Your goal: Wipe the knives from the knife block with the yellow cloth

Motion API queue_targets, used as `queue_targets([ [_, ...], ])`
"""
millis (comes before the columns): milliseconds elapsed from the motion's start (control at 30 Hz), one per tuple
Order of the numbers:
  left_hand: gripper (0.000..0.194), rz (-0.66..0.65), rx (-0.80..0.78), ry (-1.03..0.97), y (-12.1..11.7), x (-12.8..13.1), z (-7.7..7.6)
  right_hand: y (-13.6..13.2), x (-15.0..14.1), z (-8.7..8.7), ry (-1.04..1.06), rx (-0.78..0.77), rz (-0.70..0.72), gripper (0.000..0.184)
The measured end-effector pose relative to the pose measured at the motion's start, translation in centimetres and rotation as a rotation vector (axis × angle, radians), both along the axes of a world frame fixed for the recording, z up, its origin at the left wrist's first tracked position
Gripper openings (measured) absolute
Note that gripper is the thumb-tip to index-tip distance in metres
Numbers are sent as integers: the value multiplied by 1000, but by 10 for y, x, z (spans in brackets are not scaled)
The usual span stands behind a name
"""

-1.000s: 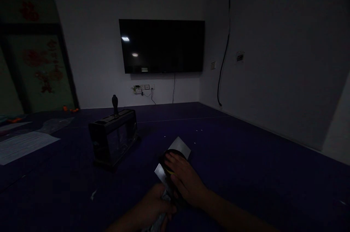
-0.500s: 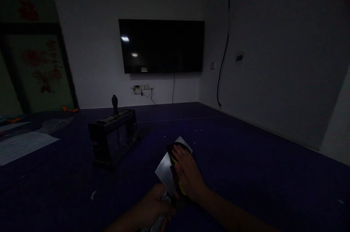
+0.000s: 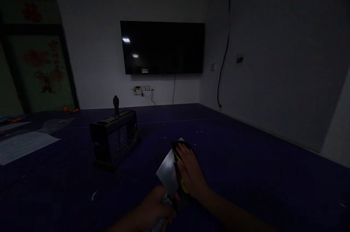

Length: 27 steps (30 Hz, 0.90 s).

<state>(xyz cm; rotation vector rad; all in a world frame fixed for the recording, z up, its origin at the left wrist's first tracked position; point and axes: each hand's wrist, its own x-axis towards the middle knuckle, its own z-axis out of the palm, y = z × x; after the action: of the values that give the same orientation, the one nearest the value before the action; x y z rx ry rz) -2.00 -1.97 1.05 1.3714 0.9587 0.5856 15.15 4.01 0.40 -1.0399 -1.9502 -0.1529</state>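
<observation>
My left hand is wrapped round the handle of a scraper with a broad, shiny metal blade, its handle partly covered in something crinkled and pale. Against the blade's right side lies a black and yellow pad, its kind too dark to make out. My right hand covers this pad, fingers laid along its top and thumb at its left edge. Only a small tip of the blade shows beyond the pad; the rest of that side is hidden.
A dark box-shaped appliance with a small dark vase-like object on top stands left on the purple floor covering. Printed paper and clear plastic lie farther left. White scraps dot the floor. A television hangs ahead.
My right hand and the pad have shifted a little to the right across the blade. More of the blade's left part shows, and less of its far corner. My left hand keeps its grip.
</observation>
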Motion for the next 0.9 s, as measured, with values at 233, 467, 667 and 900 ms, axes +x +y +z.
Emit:
queue_targets([
  [233,46,11,-24,-4,1,1,-2,-1,-1,2,-33,-9,5,43],
  [467,45,51,-30,0,0,2,-3,-4,-1,4,-142,7,76,42],
  [667,43,32,-8,3,3,0,-3,-1,-2,2,-160,27,39,42],
  [900,43,-14,1,-3,4,-2,-7,3,0,0,-16,-8,-86,43],
])
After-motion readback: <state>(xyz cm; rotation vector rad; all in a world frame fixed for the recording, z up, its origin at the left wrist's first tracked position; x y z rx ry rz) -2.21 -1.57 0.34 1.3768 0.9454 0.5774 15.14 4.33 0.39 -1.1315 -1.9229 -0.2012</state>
